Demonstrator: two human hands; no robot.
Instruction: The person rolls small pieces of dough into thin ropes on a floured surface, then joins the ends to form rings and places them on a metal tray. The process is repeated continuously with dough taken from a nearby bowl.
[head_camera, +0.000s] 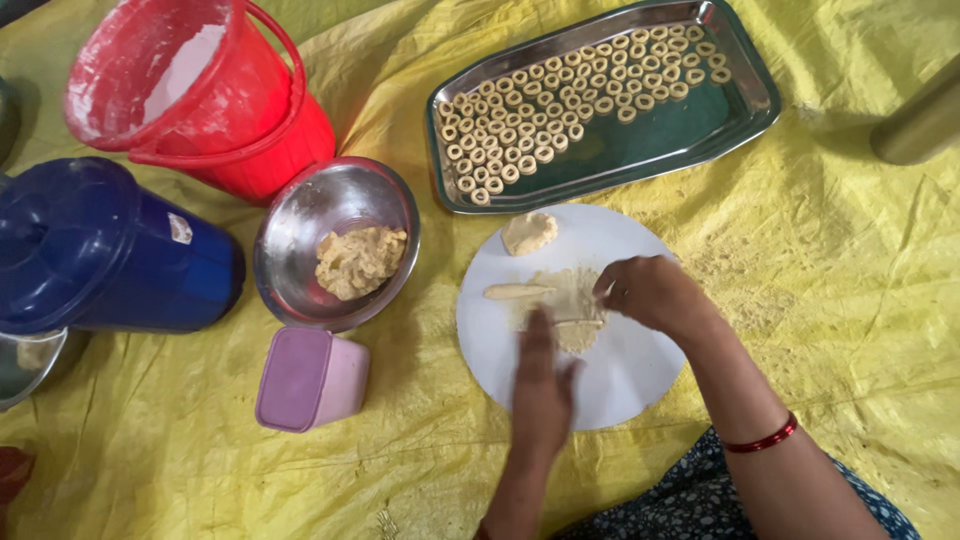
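A round white board (620, 385) lies on the yellow sheet in front of me. On it are a dough lump (529, 233), a thin dough rope (516, 291) and a patch of flour. My left hand (541, 388) lies flat, fingers together, over a second thin dough strip near the board's middle. My right hand (651, 293) is curled, its fingertips pinching at the right end of that strip. A steel tray (690, 125) behind the board holds several rows of small dough rings (560, 100).
A steel bowl (310, 215) with dough stands left of the board. Near it are a pink lidded box (310, 379), a blue lidded bucket (90, 250) and a red bucket (215, 90) with flour. A metal cylinder (920, 125) lies at the right edge.
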